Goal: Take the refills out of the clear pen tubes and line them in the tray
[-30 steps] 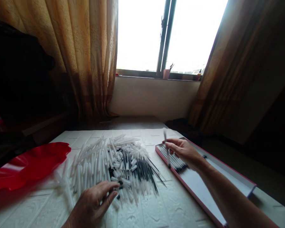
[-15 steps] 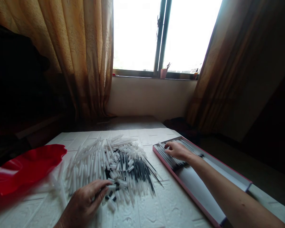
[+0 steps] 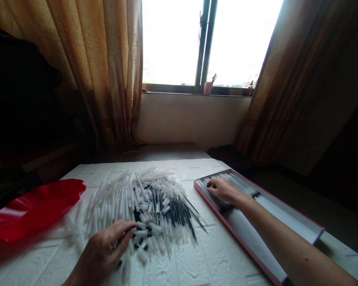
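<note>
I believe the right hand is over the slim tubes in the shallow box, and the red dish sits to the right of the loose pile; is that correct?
Not quite: the head view shows the red dish to the left of the loose pile. The right hand is indeed over the slim tubes in the shallow box.

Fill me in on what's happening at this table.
A person's right hand is over pens lying in a shallow pink-edged box. The left hand is at small caps on the table, with clear tubes and thin dark refills heaped beyond them. Whether either hand grips anything is unclear.
</note>
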`<state>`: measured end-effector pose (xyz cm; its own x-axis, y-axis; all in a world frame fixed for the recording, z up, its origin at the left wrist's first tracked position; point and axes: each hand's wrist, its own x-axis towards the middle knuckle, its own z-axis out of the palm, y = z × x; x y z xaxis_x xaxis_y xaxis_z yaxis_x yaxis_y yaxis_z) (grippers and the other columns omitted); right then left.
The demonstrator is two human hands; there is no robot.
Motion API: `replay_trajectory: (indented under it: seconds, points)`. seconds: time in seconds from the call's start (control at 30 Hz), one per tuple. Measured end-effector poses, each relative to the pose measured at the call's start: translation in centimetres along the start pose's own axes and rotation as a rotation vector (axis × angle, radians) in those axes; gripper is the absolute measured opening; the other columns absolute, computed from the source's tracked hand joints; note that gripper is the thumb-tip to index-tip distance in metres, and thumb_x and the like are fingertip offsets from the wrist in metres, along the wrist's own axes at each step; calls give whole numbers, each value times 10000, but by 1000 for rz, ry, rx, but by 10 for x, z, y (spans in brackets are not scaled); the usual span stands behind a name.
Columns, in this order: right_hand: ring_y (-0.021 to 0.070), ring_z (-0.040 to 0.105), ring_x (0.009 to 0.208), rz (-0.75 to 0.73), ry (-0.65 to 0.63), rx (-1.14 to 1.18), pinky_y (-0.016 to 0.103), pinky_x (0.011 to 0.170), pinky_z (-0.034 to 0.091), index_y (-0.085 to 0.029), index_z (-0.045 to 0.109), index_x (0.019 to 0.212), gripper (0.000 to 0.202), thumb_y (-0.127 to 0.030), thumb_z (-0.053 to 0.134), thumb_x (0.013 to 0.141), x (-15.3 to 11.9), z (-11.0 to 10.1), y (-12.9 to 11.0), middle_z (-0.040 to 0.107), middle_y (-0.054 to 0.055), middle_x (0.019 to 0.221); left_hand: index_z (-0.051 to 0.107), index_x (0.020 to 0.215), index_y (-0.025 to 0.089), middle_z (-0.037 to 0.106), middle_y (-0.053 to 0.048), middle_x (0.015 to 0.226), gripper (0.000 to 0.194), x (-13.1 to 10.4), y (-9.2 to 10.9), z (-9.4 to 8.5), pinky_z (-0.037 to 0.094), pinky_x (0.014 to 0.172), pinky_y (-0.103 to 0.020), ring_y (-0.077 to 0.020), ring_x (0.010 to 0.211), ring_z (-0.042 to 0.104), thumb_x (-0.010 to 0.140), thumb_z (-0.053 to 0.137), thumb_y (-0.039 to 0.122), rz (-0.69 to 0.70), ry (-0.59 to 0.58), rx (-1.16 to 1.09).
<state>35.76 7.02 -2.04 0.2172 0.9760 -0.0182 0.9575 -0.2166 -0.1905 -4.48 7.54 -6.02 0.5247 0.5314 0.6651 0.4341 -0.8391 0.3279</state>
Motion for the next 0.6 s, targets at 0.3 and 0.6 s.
replay_trajectory:
  seconds: [0.3,0.6]
  points:
    - [258,675,872,-40,132,-12,308,706,436,-196,747,981,209,-250,564,896,-10,-13,-16,749,115,948,725,955,244,793,3,863,289,1,-4,-7,588,699,-155,-143,743,771,962,506,432,-67,68,121]
    - [170,657,774,-338,133,68,239,693,405,-261,753,869,208,-245,548,896,-42,-3,-98,745,17,846,722,941,232,797,-12,861,296,7,-3,-10,605,667,-193,-164,731,773,954,495,423,-119,83,163]
